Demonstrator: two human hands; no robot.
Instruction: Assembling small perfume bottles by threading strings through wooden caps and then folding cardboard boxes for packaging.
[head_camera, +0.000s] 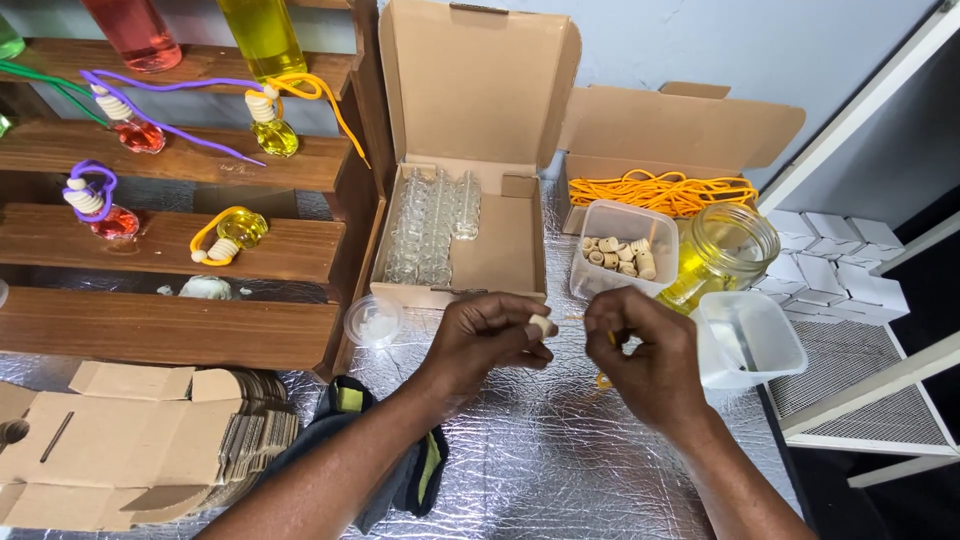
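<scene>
One wooden cap is pinched in the left hand, orange cord in the right hand (threading unfinished); many vials remain.

Our left hand and right hand meet over the table, and the fingers of the left pinch a small cap. Straight behind the fingers lies an open box with small bottles in its left part. Behind the fingers to the right stands a tub of caps, a jar right of it and a box of cords behind both. Just right of our right hand sits an empty tub. Left of the fingers lies a round lid, with stepped shelves farther left.
</scene>
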